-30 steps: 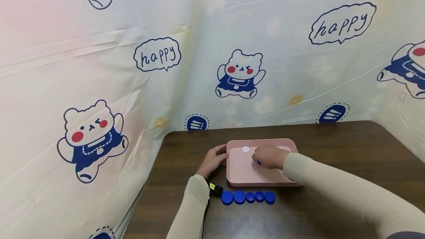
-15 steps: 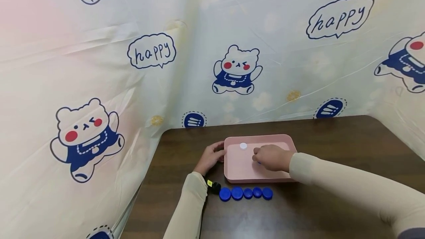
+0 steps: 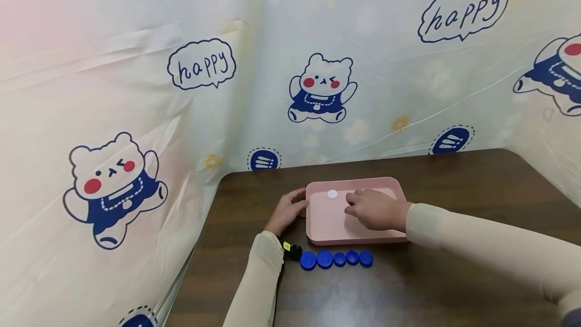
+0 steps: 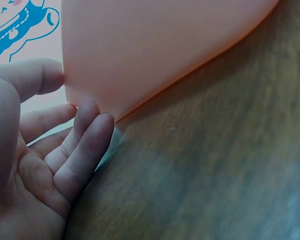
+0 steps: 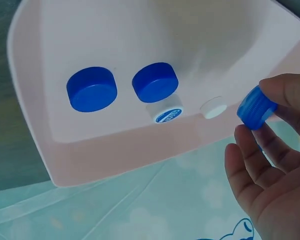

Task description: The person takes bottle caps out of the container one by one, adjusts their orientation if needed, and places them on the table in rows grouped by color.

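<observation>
My right hand (image 3: 376, 209) is above the pink tray (image 3: 324, 228), pinching a blue bottle cap (image 5: 255, 107) between thumb and fingertips, its ridged side showing in the right wrist view. Inside the tray lie two more blue caps, one cap (image 5: 92, 90) near the tray's end and another cap (image 5: 155, 82) beside it. Next to that one is a white cap with a blue printed top (image 5: 167, 112), then a plain white cap (image 5: 214, 107). In the head view my right hand hides most of these. My left hand (image 3: 287, 212) touches the tray's left end, fingertips against the outer wall (image 4: 140, 55).
A row of several blue bottle caps (image 3: 325, 259) lies on the brown wooden table (image 3: 254, 196) before the tray's near edge. The black wrist camera (image 3: 295, 252) is close to the row's left end. Printed cloth (image 3: 381, 90) hangs behind the table.
The right hand has lifted slightly and shifted a little right over the tray, cap still pinched. The left hand stays at the tray's end. The head view has tilted slightly.
</observation>
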`<action>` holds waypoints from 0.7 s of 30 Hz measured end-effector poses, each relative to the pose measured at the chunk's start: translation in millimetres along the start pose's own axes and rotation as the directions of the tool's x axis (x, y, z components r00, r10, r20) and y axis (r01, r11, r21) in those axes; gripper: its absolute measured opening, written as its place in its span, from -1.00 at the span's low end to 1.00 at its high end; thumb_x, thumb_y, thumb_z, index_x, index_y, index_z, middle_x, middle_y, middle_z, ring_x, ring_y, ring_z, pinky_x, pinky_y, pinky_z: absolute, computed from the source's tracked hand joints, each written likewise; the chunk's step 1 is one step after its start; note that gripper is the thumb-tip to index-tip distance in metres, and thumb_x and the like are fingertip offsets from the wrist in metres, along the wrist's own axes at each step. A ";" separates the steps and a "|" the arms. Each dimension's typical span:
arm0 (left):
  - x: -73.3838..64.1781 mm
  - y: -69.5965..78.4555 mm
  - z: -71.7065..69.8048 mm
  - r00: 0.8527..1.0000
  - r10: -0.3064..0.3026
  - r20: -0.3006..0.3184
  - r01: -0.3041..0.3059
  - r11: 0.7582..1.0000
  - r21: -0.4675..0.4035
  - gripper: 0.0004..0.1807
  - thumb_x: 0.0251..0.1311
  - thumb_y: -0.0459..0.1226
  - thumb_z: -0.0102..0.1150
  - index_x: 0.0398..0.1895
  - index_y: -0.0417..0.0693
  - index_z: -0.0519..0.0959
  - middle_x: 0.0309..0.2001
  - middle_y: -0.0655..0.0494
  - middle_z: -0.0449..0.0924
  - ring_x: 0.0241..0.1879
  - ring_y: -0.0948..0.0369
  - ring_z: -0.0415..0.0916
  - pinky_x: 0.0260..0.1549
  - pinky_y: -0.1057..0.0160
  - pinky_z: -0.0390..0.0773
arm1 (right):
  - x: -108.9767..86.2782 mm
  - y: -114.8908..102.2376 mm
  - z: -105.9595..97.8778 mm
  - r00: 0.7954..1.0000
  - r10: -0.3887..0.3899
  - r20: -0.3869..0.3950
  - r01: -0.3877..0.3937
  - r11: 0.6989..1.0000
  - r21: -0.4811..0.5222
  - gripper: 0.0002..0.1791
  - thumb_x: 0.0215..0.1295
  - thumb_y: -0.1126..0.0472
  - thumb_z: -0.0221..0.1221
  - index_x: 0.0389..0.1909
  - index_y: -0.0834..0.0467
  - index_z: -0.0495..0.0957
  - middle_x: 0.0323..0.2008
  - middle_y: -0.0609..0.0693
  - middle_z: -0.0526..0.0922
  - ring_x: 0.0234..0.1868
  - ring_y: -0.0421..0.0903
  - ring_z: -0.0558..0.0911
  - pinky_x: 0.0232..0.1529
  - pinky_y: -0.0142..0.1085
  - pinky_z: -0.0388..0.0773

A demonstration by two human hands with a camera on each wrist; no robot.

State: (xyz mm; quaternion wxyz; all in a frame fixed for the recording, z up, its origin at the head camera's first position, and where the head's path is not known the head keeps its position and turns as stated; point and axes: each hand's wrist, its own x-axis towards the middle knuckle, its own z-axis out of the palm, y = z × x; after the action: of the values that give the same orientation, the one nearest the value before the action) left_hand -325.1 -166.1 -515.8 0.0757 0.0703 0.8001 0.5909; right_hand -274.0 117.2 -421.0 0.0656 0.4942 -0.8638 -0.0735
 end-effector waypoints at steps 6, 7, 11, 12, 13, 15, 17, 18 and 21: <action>1.6 3.8 2.6 1.000 -0.001 0.000 0.001 1.000 -0.002 -0.51 0.31 -0.20 0.20 0.30 -0.02 0.46 0.17 -0.01 0.50 -0.26 0.08 0.62 -0.24 0.17 0.65 | -7.8 7.0 -7.3 0.999 -0.029 -0.046 0.028 0.999 -0.017 -0.80 0.22 0.23 0.26 -0.13 0.09 0.67 -0.36 -0.03 0.51 -0.36 -0.12 0.47 -0.29 -0.30 0.54; 1.8 3.9 2.5 1.000 0.002 0.001 -0.002 1.000 -0.002 -0.51 0.31 -0.20 0.20 0.30 -0.03 0.46 0.17 -0.02 0.50 -0.27 0.09 0.62 -0.24 0.17 0.65 | -8.6 7.8 -8.8 0.999 -0.024 -0.046 0.023 1.000 -0.015 -0.80 0.22 0.22 0.27 -0.14 0.09 0.67 -0.37 -0.03 0.51 -0.37 -0.13 0.48 -0.29 -0.30 0.55; 2.9 4.4 1.0 1.000 0.007 0.002 -0.007 1.000 -0.008 -0.49 0.30 -0.19 0.21 0.31 -0.05 0.45 0.18 -0.03 0.50 -0.27 0.08 0.62 -0.25 0.16 0.65 | -10.9 11.0 -14.0 0.999 -0.003 -0.051 0.003 1.000 -0.009 -0.81 0.22 0.21 0.27 -0.14 0.08 0.68 -0.37 -0.05 0.54 -0.41 -0.15 0.48 -0.33 -0.32 0.55; 3.2 4.4 0.7 1.000 0.006 0.000 -0.006 1.000 -0.009 -0.48 0.30 -0.19 0.21 0.31 -0.06 0.45 0.18 -0.01 0.50 -0.27 0.08 0.62 -0.25 0.17 0.65 | -11.4 11.8 -15.3 0.999 -0.003 -0.053 0.003 1.000 -0.007 -0.81 0.21 0.21 0.27 -0.15 0.08 0.69 -0.37 -0.05 0.55 -0.42 -0.16 0.48 -0.34 -0.32 0.55; 3.5 4.3 0.5 1.000 0.005 -0.001 -0.005 1.000 -0.009 -0.48 0.30 -0.18 0.21 0.31 -0.06 0.45 0.18 0.00 0.50 -0.27 0.09 0.62 -0.25 0.17 0.65 | -11.9 12.8 -16.1 0.999 -0.003 -0.049 0.002 1.000 -0.008 -0.81 0.22 0.22 0.26 -0.15 0.08 0.69 -0.37 -0.05 0.55 -0.43 -0.16 0.47 -0.35 -0.33 0.54; 3.4 4.5 0.5 1.000 0.003 0.000 -0.003 1.000 -0.005 -0.47 0.30 -0.18 0.21 0.32 -0.07 0.44 0.18 0.00 0.50 -0.27 0.09 0.63 -0.25 0.17 0.65 | -13.4 14.3 -17.9 0.999 -0.006 -0.039 0.006 1.000 -0.002 -0.80 0.22 0.22 0.25 -0.14 0.08 0.70 -0.37 -0.05 0.55 -0.43 -0.17 0.47 -0.35 -0.33 0.53; 3.2 4.2 0.8 1.000 0.000 -0.002 0.000 1.000 -0.004 -0.47 0.30 -0.19 0.21 0.32 -0.08 0.44 0.18 0.00 0.50 -0.28 0.09 0.63 -0.26 0.17 0.65 | -15.5 15.0 -19.3 1.000 -0.011 -0.024 0.012 1.000 0.024 -0.79 0.22 0.22 0.27 -0.12 0.08 0.70 -0.35 -0.05 0.56 -0.42 -0.17 0.48 -0.33 -0.33 0.55; 2.8 4.2 1.0 1.000 -0.002 -0.004 0.002 1.000 -0.002 -0.48 0.30 -0.19 0.21 0.32 -0.07 0.44 0.17 0.00 0.50 -0.28 0.09 0.63 -0.26 0.17 0.65 | -16.4 15.1 -19.8 1.000 -0.014 -0.019 0.014 0.999 0.039 -0.78 0.22 0.22 0.27 -0.11 0.08 0.70 -0.33 -0.05 0.57 -0.41 -0.18 0.49 -0.31 -0.34 0.56; 1.7 3.7 2.0 1.000 -0.007 -0.012 0.007 1.000 -0.005 -0.49 0.30 -0.20 0.21 0.31 -0.07 0.45 0.16 -0.01 0.51 -0.29 0.09 0.63 -0.27 0.17 0.65 | -20.5 14.1 -21.7 0.999 -0.031 -0.028 0.033 0.997 0.073 -0.78 0.21 0.22 0.29 -0.11 0.08 0.70 -0.31 -0.04 0.57 -0.38 -0.17 0.52 -0.30 -0.32 0.58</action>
State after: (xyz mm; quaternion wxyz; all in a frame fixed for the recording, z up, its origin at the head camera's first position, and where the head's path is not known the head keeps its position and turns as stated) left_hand -326.2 -162.8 -513.0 0.0729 0.0638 0.7994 0.5929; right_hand -271.6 140.6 -397.9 0.0578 0.5109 -0.8569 -0.0363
